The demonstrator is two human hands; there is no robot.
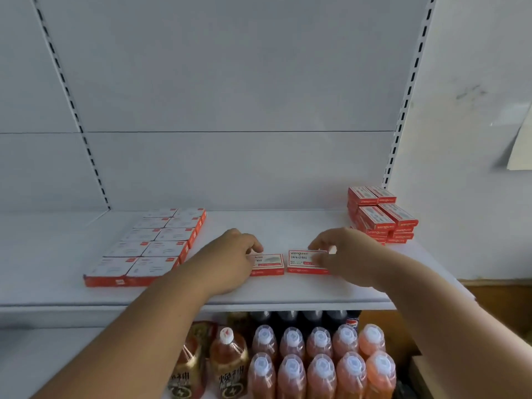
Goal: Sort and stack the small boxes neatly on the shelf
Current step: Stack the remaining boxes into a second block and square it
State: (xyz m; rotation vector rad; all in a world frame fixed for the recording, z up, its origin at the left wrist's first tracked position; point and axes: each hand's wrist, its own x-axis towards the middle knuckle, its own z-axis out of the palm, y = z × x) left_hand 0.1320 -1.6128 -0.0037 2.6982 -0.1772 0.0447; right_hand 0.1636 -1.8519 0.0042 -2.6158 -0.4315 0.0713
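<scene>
Both hands hold 1 box each. The left hand [230,256] has its fingers curled over the left end of a small flat red and white cardboard box [267,264]. The right hand [342,253] pinches the right end of a second small red and white cardboard box [306,262] with its fingertips. These 2 boxes lie flat near the front of the white metal shelf [259,295], side by side, with a small gap between them. I think the hands hold them by the outer ends so they can slide together and line up.

To the left, a neat flat block of red and white boxes [149,246] lies in 2 rows, sides touching. It looks like the sorted part, and the 2 held boxes may start the next rows beside it.

At the back right, a pile of red boxes [380,217] sits against the white wall, less tidy. These likely wait their turn.

Below the shelf stand orange drink bottles with white caps [319,361]
</scene>
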